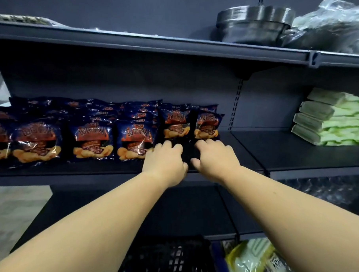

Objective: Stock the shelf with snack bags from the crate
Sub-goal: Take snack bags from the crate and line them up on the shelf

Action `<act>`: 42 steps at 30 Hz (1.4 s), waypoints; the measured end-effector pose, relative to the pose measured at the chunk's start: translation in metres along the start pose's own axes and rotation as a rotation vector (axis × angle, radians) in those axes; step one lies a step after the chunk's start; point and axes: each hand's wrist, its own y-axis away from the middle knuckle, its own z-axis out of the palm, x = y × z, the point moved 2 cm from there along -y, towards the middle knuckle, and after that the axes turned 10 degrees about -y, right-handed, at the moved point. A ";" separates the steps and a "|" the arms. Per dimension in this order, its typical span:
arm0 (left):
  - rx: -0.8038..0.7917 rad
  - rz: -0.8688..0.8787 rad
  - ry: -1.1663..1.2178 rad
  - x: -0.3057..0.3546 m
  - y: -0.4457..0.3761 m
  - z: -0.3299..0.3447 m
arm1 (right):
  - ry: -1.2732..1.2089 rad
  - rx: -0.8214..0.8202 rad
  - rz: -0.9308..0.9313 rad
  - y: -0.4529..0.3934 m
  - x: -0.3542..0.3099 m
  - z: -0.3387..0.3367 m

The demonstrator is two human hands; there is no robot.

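Both arms are reaching forward and up to the middle shelf point(73, 171), forearms bare and nearly parallel. The left hand point(165, 163) and right hand point(214, 159) are lying side by side, knuckles up, fingers curling down over a dark snack bag point(188, 147) that is standing at the shelf's front between them. The thumbs are pointing inward, almost meeting across the bag's lower edge. Each hand is gripping one side of this bag, though the bag's face is too dark to read.

Just behind the fingertips, two more bags point(207, 124) are standing upright. To the left, a row of matching bags point(92, 139) is filling the shelf, several deep, touching one another.

The black crate point(169, 257) is sitting low, below the arms, beside a yellow-green packet point(247, 258). Green packs point(334, 118) are lying stacked on the shelf to the right, well apart from the hands. Metal bowls point(254, 23) are resting on the top shelf.
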 end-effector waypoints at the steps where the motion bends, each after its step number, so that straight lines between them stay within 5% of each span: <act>1: -0.011 0.003 0.006 0.000 0.005 0.005 | -0.021 -0.004 0.007 0.006 -0.002 0.004; 25: -0.559 -0.261 0.106 0.003 0.116 0.249 | -0.256 -0.557 0.056 0.089 0.049 0.265; 42: -0.885 -0.274 0.165 -0.027 0.191 0.420 | -0.265 -0.916 0.198 0.164 0.035 0.455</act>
